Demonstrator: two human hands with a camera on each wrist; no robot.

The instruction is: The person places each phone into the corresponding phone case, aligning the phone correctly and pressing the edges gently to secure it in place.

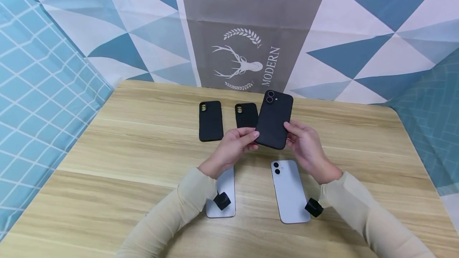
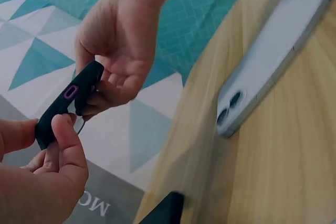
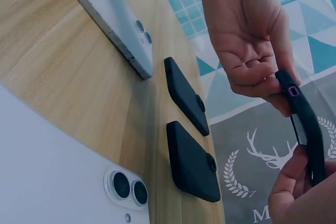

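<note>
Beige sleeves (image 1: 172,218) stretch in from the near side, one pale phone (image 1: 227,186) under the left, another (image 1: 291,194) by the right! Left hand (image 1: 231,146) and right hand (image 1: 306,142) pinch a black phone case (image 1: 274,120) above the table (image 1: 107,150); two more black cases (image 1: 210,121) lie to its left. Far panel (image 1: 287,11): "MODERN", beside a stag (image 1: 247,66).

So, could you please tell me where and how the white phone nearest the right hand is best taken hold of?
I'd probably grip the white phone across its long edges, about midway, coming from above with the right hand: it lies flat on the table, camera side up, so its thin sides are exposed but its underside isn't.
</note>
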